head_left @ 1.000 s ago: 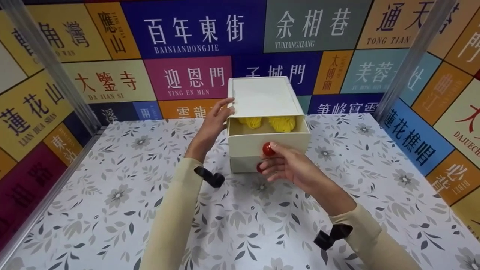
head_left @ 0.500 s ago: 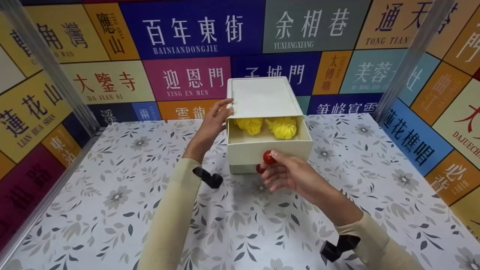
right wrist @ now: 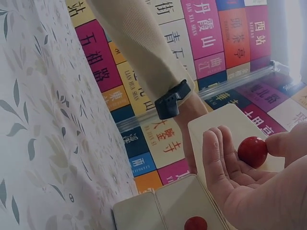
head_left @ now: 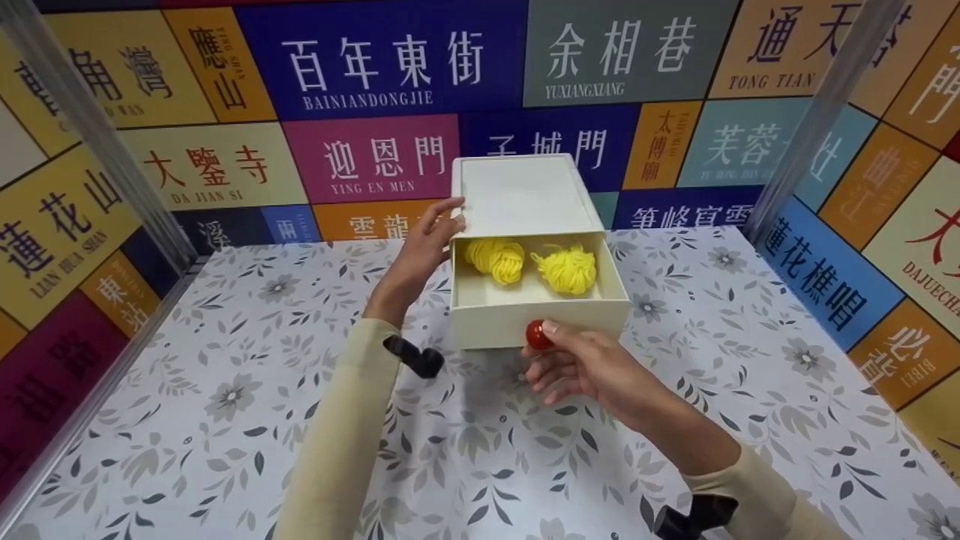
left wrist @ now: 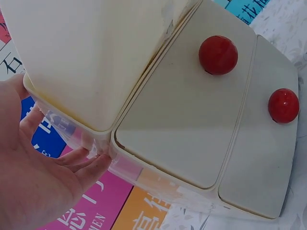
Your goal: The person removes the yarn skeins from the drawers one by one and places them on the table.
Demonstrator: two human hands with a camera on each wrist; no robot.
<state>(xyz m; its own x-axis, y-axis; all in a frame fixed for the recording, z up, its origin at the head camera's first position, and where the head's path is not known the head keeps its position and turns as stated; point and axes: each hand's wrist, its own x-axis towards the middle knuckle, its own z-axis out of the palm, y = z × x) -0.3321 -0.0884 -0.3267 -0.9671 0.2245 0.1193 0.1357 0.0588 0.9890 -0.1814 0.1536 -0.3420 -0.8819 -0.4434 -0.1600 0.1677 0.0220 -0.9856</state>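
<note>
Walls (head_left: 405,60) of coloured, lettered panels enclose a tabletop (head_left: 465,457) with a printed leaf-and-flower covering. White cabinet (head_left: 525,191): toward the rear, hiding part of the wall behind. Top drawer (head_left: 484,326): pulled out toward the person, largely blocking the head view of the closed lower drawers (left wrist: 182,115), which the left wrist view shows. Left hand (head_left: 420,259): fingers spread against the cabinet's left side. Right hand (head_left: 589,364): before the drawer, covering part of its front and pinching its round red knob (head_left: 537,334). Yellow yarn bundles (head_left: 568,271): two, side by side but apart, inside the open drawer.
</note>
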